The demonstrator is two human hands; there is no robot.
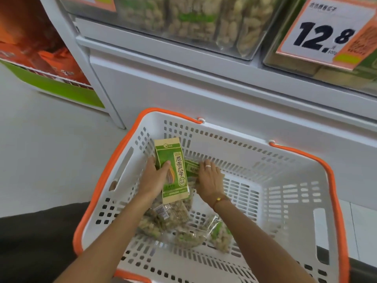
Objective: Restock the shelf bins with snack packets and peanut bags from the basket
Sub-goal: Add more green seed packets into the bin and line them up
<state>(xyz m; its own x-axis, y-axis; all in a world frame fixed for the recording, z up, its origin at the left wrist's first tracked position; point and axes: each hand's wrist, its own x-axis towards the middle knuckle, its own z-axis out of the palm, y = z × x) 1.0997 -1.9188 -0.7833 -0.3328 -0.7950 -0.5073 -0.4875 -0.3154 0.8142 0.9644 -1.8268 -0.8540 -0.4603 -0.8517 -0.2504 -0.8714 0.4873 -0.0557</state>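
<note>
A white basket [285,180] with orange rim stands on the floor below the shelf. My left hand [153,178] grips a green and tan snack packet [175,174], held upright inside the basket. My right hand [210,178], with a white ring, rests on a second green packet [191,167] lying against the basket's far wall; whether it grips it is unclear. Clear peanut bags [183,231] lie on the basket floor under my forearms. Above, a clear shelf bin [183,21] holds several peanut bags.
A price sign reading 12.8 [324,33] hangs on a bin at the upper right. A white shelf base [204,88] stands behind the basket. Orange packages [40,54] fill a rack at the left. Pale floor [40,150] lies to the left.
</note>
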